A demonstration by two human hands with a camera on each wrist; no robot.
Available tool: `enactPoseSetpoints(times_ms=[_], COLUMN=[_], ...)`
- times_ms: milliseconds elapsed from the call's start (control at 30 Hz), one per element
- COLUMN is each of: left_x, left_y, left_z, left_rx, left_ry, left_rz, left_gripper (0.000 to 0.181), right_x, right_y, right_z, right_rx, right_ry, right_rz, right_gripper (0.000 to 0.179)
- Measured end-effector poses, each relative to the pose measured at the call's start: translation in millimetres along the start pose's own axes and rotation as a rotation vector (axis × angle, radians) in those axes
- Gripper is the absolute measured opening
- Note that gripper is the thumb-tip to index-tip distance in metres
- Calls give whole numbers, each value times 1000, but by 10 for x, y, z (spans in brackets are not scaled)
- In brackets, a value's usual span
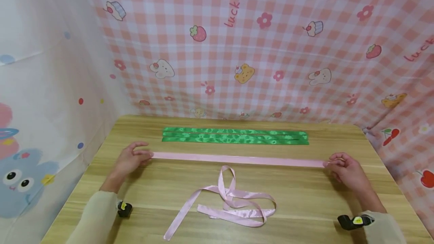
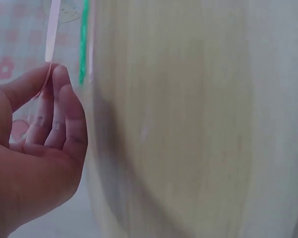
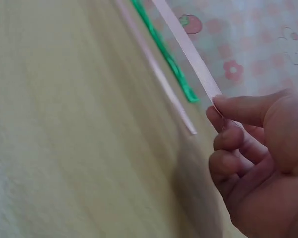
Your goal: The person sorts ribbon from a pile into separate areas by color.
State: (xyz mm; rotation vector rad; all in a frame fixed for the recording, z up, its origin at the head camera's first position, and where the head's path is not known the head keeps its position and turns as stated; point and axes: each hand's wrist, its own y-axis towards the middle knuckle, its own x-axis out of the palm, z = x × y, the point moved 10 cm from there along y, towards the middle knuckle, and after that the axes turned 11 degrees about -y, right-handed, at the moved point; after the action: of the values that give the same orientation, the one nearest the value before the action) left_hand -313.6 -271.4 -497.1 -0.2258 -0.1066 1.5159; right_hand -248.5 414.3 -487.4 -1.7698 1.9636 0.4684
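Observation:
A straight length of pink ribbon (image 1: 237,159) is stretched flat between both hands. My left hand (image 1: 133,158) pinches its left end between thumb and fingertips. At the other end, my right hand (image 1: 346,168) pinches the ribbon the same way. In the right wrist view the held ribbon (image 3: 188,47) is raised off the table, and a second pink strip (image 3: 161,79) lies on the tabletop. The head view does not show that strip apart from the held one. Behind the ribbon lie green ribbon strips (image 1: 234,137), side by side.
A loose, looped pink ribbon (image 1: 247,195) lies on the wooden table (image 1: 305,202) nearer the person, one tail reaching toward the front. A pink checked cloth (image 1: 217,55) hangs behind the table's back edge. At the left hangs a white printed cloth (image 1: 44,78).

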Motion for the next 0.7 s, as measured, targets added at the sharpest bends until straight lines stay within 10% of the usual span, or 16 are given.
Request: enactPoseSetpoints(times_ms=[700], left_x=[7], left_y=[10], left_z=[-187], left_rx=[-112], left_ry=[101], left_rz=[88], left_gripper=[55], right_x=[42], right_y=[-22], right_z=[231], right_rx=[79], right_ry=[-114], right_rz=[109], right_gripper=[33])
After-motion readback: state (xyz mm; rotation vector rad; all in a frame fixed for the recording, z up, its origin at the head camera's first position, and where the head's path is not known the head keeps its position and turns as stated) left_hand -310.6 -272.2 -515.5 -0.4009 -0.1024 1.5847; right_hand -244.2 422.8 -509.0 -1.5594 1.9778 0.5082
